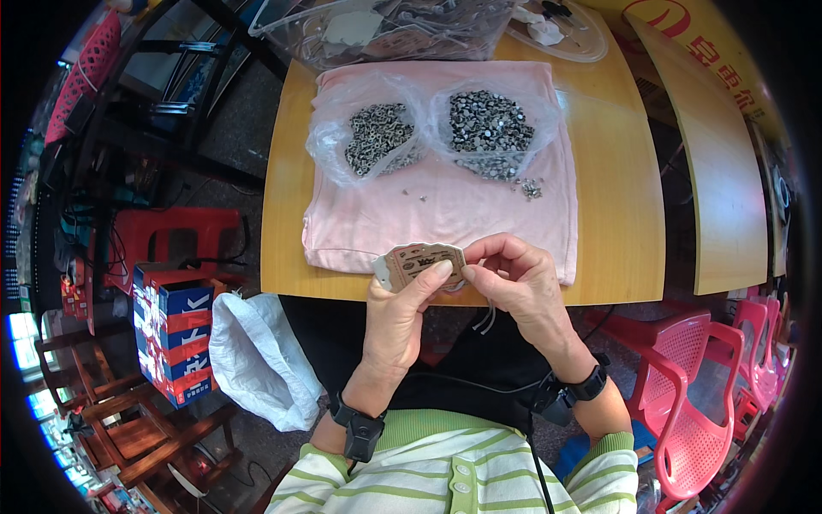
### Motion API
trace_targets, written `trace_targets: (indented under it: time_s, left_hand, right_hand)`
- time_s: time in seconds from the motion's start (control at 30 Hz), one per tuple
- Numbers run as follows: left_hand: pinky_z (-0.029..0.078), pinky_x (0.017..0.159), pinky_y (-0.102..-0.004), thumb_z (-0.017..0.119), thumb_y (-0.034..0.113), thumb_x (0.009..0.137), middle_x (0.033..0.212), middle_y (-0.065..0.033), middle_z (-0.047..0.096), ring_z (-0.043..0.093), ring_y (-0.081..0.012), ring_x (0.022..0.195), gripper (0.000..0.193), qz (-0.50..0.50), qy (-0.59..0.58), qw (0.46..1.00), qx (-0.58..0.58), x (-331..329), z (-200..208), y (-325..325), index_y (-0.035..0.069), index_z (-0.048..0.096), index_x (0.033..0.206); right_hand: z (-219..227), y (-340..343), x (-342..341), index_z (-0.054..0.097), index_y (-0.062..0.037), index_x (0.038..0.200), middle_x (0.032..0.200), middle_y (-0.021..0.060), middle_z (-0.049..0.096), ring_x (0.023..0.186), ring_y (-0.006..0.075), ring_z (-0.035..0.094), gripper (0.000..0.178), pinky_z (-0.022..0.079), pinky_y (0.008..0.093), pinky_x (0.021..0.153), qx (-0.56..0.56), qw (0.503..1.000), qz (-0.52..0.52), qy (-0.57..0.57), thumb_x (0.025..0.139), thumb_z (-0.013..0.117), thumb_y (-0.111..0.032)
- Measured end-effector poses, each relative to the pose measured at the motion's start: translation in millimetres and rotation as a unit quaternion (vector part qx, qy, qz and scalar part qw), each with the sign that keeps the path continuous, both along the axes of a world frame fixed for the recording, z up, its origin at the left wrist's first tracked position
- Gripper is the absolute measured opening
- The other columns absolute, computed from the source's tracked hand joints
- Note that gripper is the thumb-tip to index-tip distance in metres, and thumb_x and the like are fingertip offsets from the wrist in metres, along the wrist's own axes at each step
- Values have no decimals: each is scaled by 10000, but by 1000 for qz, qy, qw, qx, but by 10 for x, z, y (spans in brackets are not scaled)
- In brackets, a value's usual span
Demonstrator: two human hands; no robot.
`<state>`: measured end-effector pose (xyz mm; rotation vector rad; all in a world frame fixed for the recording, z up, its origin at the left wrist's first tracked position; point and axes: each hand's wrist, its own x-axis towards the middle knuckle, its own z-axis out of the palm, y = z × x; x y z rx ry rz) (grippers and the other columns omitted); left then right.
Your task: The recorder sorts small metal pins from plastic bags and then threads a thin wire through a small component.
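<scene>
My left hand is closed round a brown cardboard tag with a scalloped edge and dark print, its thumb pressed on the front. A pale piece juts out at the tag's left side. At the tag's right edge my right hand is closed, thumb and forefinger bent together; what they pinch is hidden. A thin pale cord dangles below that hand. Both hands are over the near edge of a pink cloth. On the cloth lie two clear plastic bags, the left bag and right bag, opened over small metal pieces.
A few loose metal bits lie beside the right bag. Behind the cloth stands a clear plastic bin, with a round lid to its right. The wooden table carries all this. Red chairs, a white sack and a blue-red box stand around.
</scene>
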<state>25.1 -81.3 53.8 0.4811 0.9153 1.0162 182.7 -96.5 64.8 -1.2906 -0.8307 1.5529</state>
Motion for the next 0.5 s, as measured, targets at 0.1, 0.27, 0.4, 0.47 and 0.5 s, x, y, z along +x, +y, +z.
trace_targets:
  time_s: [0.1, 0.27, 0.4, 0.47, 0.5]
  left_hand:
    - [554, 729, -290, 650, 37, 832, 972, -73, 636, 632, -139, 847, 237, -2, -1, 1000, 2, -6, -8, 2, 22, 559, 1050]
    - [544, 725, -279, 659, 32, 825, 936, -65, 646, 630, -131, 839, 205, -6, 1, 1000, 7, 3, 18, -6, 20, 580, 1013]
    - [538, 726, -270, 665, 30, 822, 917, -57, 651, 628, -121, 823, 191, 16, 24, 1000, 10, 39, 6, -41, 21, 594, 1000]
    - [533, 732, -263, 671, 33, 820, 918, -53, 653, 629, -117, 815, 196, -4, 27, 999, 18, 16, 14, -41, 22, 601, 1003]
    - [533, 732, -263, 671, 33, 820, 918, -53, 653, 629, -117, 815, 196, -6, 25, 999, 20, 28, 20, -49, 22, 601, 1003]
  right_hand:
    - [-11, -7, 7, 632, 9, 971, 858, -8, 628, 714, 13, 528, 137, 446, 154, 642, 8, 1000, 11, -20, 845, 637, -44]
    - [-6, -28, 2, 628, 16, 966, 859, 10, 632, 741, 29, 573, 132, 487, 172, 664, 23, 1000, 5, 8, 844, 637, -34]
    - [-33, -57, -18, 623, 23, 955, 860, 23, 639, 760, 45, 588, 126, 494, 186, 667, 32, 999, -1, 25, 859, 634, -58]
    - [45, -36, 29, 622, 24, 953, 852, 21, 641, 754, 44, 585, 137, 486, 186, 657, 16, 1000, 11, 1, 868, 633, -84]
    - [75, -22, 42, 620, 25, 950, 843, 18, 642, 749, 44, 582, 153, 477, 187, 648, 2, 999, 26, -20, 878, 631, -110]
